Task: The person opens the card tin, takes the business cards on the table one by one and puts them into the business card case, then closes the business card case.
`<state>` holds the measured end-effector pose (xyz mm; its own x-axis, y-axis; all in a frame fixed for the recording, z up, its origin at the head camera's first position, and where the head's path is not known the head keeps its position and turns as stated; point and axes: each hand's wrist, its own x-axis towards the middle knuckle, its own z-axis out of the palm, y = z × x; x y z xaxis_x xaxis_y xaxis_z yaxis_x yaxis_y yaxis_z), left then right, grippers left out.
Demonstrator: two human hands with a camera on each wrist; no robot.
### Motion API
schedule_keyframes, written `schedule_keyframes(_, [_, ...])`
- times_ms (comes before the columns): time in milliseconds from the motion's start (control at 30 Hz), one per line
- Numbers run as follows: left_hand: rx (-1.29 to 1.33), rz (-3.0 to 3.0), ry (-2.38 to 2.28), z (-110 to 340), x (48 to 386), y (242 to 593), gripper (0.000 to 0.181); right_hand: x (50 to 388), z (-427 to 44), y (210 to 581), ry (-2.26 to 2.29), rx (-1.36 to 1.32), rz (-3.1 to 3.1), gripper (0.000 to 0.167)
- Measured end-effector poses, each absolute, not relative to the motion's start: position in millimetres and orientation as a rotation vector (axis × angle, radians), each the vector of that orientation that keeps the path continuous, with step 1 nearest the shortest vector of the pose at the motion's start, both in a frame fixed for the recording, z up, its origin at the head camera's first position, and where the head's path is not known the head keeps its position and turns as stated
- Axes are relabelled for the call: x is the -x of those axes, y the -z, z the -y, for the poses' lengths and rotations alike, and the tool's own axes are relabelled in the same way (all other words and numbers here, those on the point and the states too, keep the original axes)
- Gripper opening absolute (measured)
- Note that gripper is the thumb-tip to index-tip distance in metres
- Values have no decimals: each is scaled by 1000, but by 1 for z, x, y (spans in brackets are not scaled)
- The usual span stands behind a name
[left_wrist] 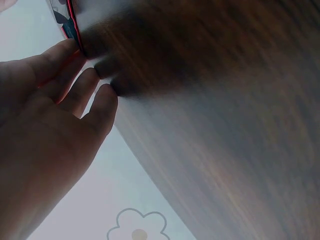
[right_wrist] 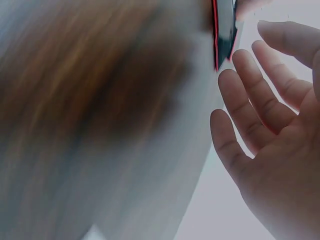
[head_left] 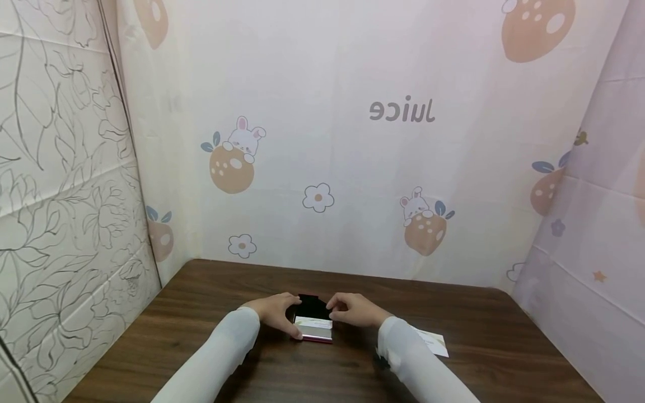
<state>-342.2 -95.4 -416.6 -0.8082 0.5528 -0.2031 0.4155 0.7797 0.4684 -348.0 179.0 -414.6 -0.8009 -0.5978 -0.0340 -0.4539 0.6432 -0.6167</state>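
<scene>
A small card case with a dark raised lid and a red edge lies on the table, a silvery panel (head_left: 316,331) along its front. Behind that panel a white printed card (head_left: 313,322) shows in the case. My left hand (head_left: 274,312) grips the case's left side, thumb at the front corner; in the left wrist view the fingers of this hand (left_wrist: 60,105) curve at the red-edged case (left_wrist: 73,22). Beside the case's right side is my right hand (head_left: 356,310), fingers bent in the head view. The right wrist view shows this hand (right_wrist: 275,110) apart from the case (right_wrist: 225,30).
Another white printed card (head_left: 434,342) lies on the brown wooden table (head_left: 473,330) by the right forearm, partly covered by the sleeve. A small dark object (head_left: 382,360) is beside the right sleeve. Patterned curtains (head_left: 322,140) stand behind the table and at both sides.
</scene>
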Motion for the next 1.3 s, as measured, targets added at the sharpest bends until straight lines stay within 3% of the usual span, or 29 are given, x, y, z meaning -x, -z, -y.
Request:
schedule_keyframes(733, [-772, -2644, -585, 95, 342, 418, 92, 311, -318, 415, 758, 662, -2906, 21])
schedule_keyframes(1300, [-750, -2665, -572, 97, 343, 423, 93, 300, -365, 424, 585, 576, -2966, 52])
